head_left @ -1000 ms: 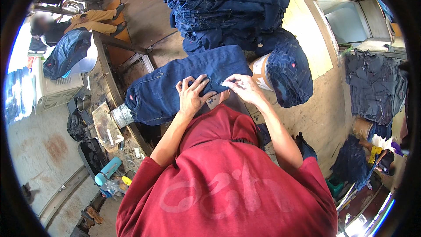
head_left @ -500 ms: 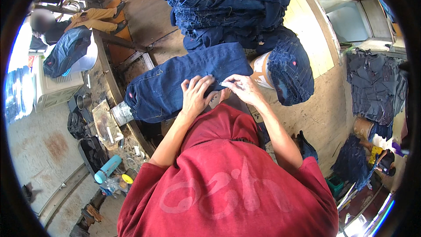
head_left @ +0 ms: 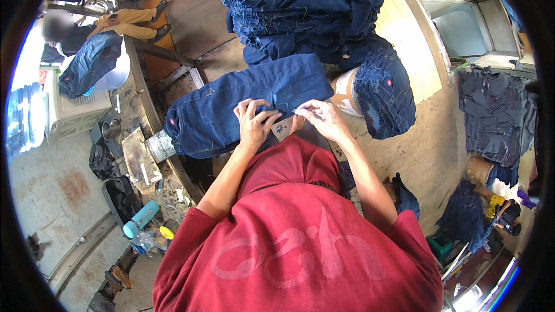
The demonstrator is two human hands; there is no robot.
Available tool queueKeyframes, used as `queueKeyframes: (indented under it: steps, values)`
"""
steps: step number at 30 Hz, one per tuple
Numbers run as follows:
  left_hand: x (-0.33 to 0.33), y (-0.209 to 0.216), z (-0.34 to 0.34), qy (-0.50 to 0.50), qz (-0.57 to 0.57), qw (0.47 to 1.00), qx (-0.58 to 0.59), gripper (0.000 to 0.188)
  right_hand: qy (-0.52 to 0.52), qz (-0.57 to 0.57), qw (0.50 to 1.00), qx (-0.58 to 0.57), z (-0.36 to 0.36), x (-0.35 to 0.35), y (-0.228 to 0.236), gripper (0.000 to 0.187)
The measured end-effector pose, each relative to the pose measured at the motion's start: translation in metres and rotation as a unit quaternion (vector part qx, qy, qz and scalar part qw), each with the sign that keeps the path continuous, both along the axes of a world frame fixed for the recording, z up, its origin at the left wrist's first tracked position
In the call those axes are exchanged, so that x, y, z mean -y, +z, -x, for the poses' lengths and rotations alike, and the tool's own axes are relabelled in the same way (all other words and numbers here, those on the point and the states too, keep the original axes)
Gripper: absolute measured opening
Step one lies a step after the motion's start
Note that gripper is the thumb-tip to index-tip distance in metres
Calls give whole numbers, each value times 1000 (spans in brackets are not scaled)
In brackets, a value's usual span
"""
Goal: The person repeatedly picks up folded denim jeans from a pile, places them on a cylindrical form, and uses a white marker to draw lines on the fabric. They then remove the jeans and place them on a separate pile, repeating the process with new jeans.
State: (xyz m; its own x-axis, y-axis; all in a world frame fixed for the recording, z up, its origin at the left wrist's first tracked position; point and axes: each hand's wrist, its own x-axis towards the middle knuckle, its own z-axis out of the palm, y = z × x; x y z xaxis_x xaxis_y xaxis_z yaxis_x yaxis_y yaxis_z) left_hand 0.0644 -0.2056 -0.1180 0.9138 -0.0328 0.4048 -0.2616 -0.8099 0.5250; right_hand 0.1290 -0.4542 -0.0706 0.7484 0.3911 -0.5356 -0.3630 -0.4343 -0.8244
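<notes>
- Left hand [head_left: 252,124]: bent fingers on the jeans [head_left: 214,110]; whether gripping, I can't tell.
- Right hand [head_left: 321,118]: pinching a pale bit [head_left: 297,111] by their near edge.
- The jeans lie over a pole [head_left: 161,147].
- Beyond them, a denim pile [head_left: 295,14].

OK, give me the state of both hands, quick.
Left hand: open, fingers bent, on the denim garment.
Right hand: pinched closed, apparently on a small pale thing.

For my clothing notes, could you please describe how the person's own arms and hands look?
The left hand and right hand are ungloved, and no watch or bracelet shows. Loose, dark-red sleeves reach partway down the arms, leaving the forearms uncovered.
</notes>
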Motion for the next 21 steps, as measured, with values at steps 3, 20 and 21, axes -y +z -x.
queueKeyframes:
  steps: [3,20,21]
  values:
    - [-5,5,15,-39,-13,999,11,16,-13,-34,998,44,2,-2,-7,28]
    - [8,19,35,-41,149,986,-65,15,211,92,897,377,10,-26,-3,15]
    - [9,22,36,-58,147,985,-70,17,253,125,888,364,13,-18,-4,15]
